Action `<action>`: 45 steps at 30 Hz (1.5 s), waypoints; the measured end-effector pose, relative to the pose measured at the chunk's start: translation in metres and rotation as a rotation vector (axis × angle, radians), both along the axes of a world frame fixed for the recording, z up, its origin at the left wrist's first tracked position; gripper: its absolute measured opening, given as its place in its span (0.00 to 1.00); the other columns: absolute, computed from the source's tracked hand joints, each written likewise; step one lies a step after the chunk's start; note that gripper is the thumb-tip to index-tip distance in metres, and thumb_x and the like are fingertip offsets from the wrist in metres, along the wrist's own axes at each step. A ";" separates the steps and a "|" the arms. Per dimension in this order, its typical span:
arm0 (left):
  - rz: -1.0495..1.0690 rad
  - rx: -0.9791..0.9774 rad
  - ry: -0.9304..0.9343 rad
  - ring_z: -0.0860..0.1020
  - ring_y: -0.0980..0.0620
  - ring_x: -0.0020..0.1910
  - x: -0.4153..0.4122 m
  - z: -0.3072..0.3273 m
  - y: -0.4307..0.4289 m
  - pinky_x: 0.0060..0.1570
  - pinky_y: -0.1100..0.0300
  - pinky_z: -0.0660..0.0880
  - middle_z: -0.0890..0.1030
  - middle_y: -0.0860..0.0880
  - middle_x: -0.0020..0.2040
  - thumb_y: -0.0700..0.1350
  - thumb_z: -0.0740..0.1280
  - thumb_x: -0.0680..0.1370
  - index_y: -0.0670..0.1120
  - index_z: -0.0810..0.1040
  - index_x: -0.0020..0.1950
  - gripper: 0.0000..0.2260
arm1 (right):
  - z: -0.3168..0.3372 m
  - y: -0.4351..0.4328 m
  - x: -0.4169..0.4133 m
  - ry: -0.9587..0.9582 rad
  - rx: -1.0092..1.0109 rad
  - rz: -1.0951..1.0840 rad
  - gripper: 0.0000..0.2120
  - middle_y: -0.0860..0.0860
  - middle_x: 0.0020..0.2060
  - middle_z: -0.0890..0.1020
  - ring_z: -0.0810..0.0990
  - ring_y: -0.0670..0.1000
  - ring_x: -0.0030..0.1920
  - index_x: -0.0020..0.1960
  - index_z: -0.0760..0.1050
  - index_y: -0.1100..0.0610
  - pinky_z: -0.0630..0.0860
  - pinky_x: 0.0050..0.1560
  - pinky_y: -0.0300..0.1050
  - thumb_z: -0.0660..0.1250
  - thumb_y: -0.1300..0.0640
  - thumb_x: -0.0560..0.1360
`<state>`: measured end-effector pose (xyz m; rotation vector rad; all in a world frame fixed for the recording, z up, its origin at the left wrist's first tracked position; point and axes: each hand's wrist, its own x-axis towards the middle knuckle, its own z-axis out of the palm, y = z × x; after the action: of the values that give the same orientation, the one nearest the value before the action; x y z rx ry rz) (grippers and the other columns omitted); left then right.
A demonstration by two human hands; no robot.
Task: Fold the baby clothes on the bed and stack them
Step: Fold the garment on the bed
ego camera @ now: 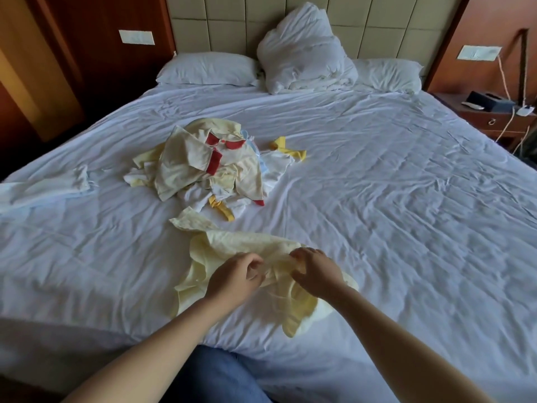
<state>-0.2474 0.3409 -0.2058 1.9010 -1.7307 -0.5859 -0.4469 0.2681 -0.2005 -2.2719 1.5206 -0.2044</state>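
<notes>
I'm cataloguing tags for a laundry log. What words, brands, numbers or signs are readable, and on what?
No text can be read.
On the pale yellow garment, pinched by the left hand and right hand: no legible tag.
On the clothes pile: none legible.
On the right wall panel: any marks too blurred.
On the dark box: nothing readable.

The creased white bed (406, 199) bears a pale yellow garment (247, 242) under the left hand (232, 276) and right hand (316, 271), a heap of baby clothes (203, 164) beyond them, perhaps a white garment (58, 184) well left of the left hand, and pillows (207, 68) farthest off.
</notes>
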 end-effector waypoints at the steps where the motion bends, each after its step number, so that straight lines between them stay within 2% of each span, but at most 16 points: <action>1: -0.007 0.005 -0.018 0.76 0.59 0.55 0.001 -0.001 0.000 0.51 0.61 0.75 0.77 0.56 0.58 0.52 0.70 0.76 0.53 0.75 0.64 0.18 | -0.002 0.001 -0.001 -0.005 -0.004 -0.019 0.16 0.48 0.59 0.79 0.74 0.52 0.62 0.64 0.75 0.46 0.73 0.54 0.46 0.64 0.49 0.76; 4: -0.049 0.038 -0.072 0.74 0.55 0.60 0.000 -0.004 -0.004 0.54 0.60 0.74 0.71 0.54 0.67 0.52 0.70 0.76 0.53 0.69 0.71 0.24 | 0.002 0.001 -0.003 -0.074 0.029 -0.093 0.10 0.49 0.48 0.82 0.79 0.54 0.52 0.55 0.78 0.49 0.73 0.44 0.45 0.60 0.50 0.79; 6: -0.048 0.023 -0.082 0.74 0.54 0.62 -0.002 -0.003 -0.008 0.55 0.59 0.73 0.69 0.55 0.69 0.52 0.69 0.77 0.54 0.69 0.71 0.23 | 0.012 -0.001 -0.004 -0.145 0.032 -0.139 0.10 0.48 0.43 0.80 0.79 0.54 0.49 0.54 0.78 0.51 0.72 0.43 0.46 0.59 0.50 0.80; 10: -0.018 -0.038 -0.081 0.78 0.54 0.55 -0.009 0.007 -0.016 0.50 0.59 0.75 0.77 0.54 0.62 0.50 0.67 0.77 0.54 0.77 0.63 0.14 | 0.029 -0.003 -0.008 -0.300 0.001 -0.190 0.10 0.47 0.46 0.80 0.79 0.51 0.50 0.57 0.78 0.51 0.71 0.46 0.44 0.60 0.55 0.80; 12: 0.000 -0.095 -0.076 0.78 0.54 0.53 -0.014 0.014 -0.018 0.48 0.60 0.74 0.79 0.55 0.58 0.48 0.65 0.78 0.53 0.79 0.59 0.10 | 0.034 -0.003 -0.012 -0.340 0.010 -0.124 0.13 0.46 0.46 0.80 0.79 0.48 0.47 0.53 0.80 0.48 0.73 0.47 0.44 0.59 0.59 0.78; 15: 0.009 -0.146 -0.031 0.77 0.52 0.58 -0.018 0.018 -0.021 0.52 0.59 0.74 0.78 0.53 0.61 0.41 0.61 0.79 0.50 0.77 0.61 0.12 | 0.034 -0.001 -0.018 -0.240 0.098 0.036 0.20 0.47 0.40 0.79 0.76 0.45 0.37 0.35 0.77 0.39 0.71 0.40 0.42 0.56 0.62 0.69; 17: -0.028 -0.083 -0.026 0.76 0.52 0.60 -0.017 0.017 -0.021 0.55 0.58 0.74 0.78 0.53 0.63 0.41 0.59 0.80 0.51 0.76 0.63 0.14 | 0.030 0.002 -0.019 -0.099 0.154 0.130 0.19 0.47 0.40 0.79 0.77 0.47 0.41 0.30 0.76 0.37 0.76 0.46 0.47 0.56 0.59 0.66; 20: -0.066 0.068 -0.073 0.78 0.53 0.58 -0.013 0.010 -0.014 0.55 0.57 0.75 0.80 0.55 0.60 0.44 0.59 0.81 0.54 0.78 0.61 0.13 | 0.030 0.010 -0.018 0.085 0.252 0.217 0.16 0.45 0.44 0.82 0.78 0.47 0.45 0.39 0.82 0.43 0.76 0.51 0.46 0.59 0.56 0.73; 22: -0.084 0.119 -0.074 0.78 0.54 0.56 -0.009 0.003 -0.008 0.53 0.59 0.74 0.80 0.56 0.57 0.46 0.60 0.81 0.54 0.77 0.61 0.12 | 0.031 0.012 -0.014 0.042 0.280 0.190 0.13 0.44 0.43 0.84 0.79 0.44 0.43 0.43 0.84 0.48 0.76 0.50 0.42 0.60 0.54 0.76; 24: -0.091 0.128 -0.090 0.79 0.54 0.53 -0.006 -0.002 -0.002 0.50 0.60 0.75 0.82 0.56 0.53 0.47 0.61 0.80 0.53 0.79 0.58 0.10 | 0.033 0.013 -0.007 -0.044 0.234 0.135 0.11 0.43 0.41 0.85 0.81 0.44 0.44 0.45 0.83 0.47 0.75 0.46 0.40 0.61 0.52 0.76; 28: -0.103 0.131 -0.149 0.79 0.52 0.40 0.002 -0.010 0.010 0.38 0.58 0.75 0.80 0.52 0.36 0.48 0.60 0.78 0.51 0.78 0.37 0.12 | 0.036 0.008 0.016 -0.019 0.003 0.196 0.12 0.43 0.54 0.83 0.79 0.46 0.55 0.56 0.80 0.46 0.75 0.51 0.42 0.61 0.54 0.78; 33: -0.032 0.131 -0.172 0.80 0.51 0.49 0.016 -0.015 0.017 0.46 0.56 0.78 0.82 0.51 0.49 0.49 0.60 0.77 0.47 0.82 0.50 0.13 | 0.025 -0.003 0.044 0.029 0.049 0.262 0.15 0.43 0.63 0.78 0.76 0.47 0.64 0.63 0.76 0.46 0.74 0.60 0.46 0.60 0.55 0.79; 37: -0.031 0.185 -0.122 0.80 0.49 0.55 0.026 -0.021 0.021 0.47 0.58 0.76 0.79 0.52 0.50 0.51 0.59 0.75 0.50 0.81 0.49 0.13 | 0.011 -0.009 0.067 0.076 0.037 0.281 0.20 0.45 0.66 0.76 0.74 0.48 0.65 0.69 0.70 0.46 0.74 0.62 0.48 0.63 0.52 0.78; 40: -0.042 0.176 -0.052 0.77 0.53 0.60 0.030 -0.024 0.024 0.55 0.61 0.73 0.77 0.51 0.61 0.48 0.62 0.79 0.50 0.81 0.62 0.14 | 0.001 -0.015 0.079 0.134 0.074 0.243 0.24 0.46 0.65 0.75 0.74 0.50 0.65 0.72 0.66 0.45 0.74 0.60 0.52 0.64 0.46 0.77; 42: -0.039 0.155 0.009 0.76 0.55 0.60 0.034 -0.027 0.026 0.60 0.60 0.72 0.77 0.52 0.63 0.47 0.63 0.79 0.51 0.80 0.63 0.14 | -0.006 -0.016 0.084 0.176 0.070 0.231 0.22 0.48 0.63 0.74 0.73 0.51 0.64 0.70 0.69 0.47 0.74 0.59 0.51 0.63 0.45 0.77; 45: -0.032 0.144 0.068 0.76 0.57 0.60 0.037 -0.031 0.027 0.61 0.60 0.72 0.77 0.53 0.62 0.48 0.64 0.79 0.52 0.80 0.63 0.13 | -0.013 -0.017 0.089 0.126 0.019 0.190 0.13 0.50 0.57 0.75 0.74 0.52 0.59 0.60 0.77 0.50 0.73 0.53 0.48 0.62 0.47 0.78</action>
<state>-0.2107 0.3682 -0.2367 1.9293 -1.7192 -0.7973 -0.3581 0.2508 -0.2139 -2.4361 1.3467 0.0069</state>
